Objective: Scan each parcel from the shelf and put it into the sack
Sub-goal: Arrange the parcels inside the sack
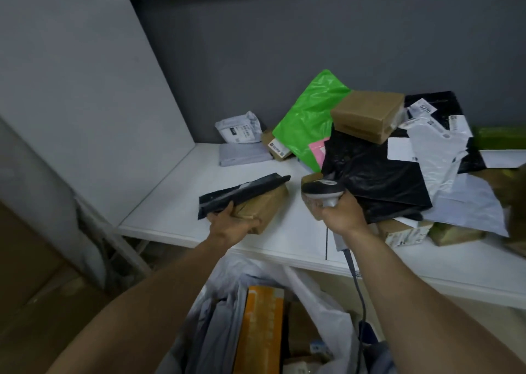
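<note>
Much of the sack (327, 311) seemingly lies below the bottom edge

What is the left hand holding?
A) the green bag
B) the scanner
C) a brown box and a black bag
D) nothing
C: the left hand grips a brown box with a black bag on top, while the scanner is in the right hand.

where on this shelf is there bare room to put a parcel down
Bare shelf at the left, between the side panel and the grey mailer; also a front strip between the left hand and right hand. Crowded from the green bag rightward.
</note>
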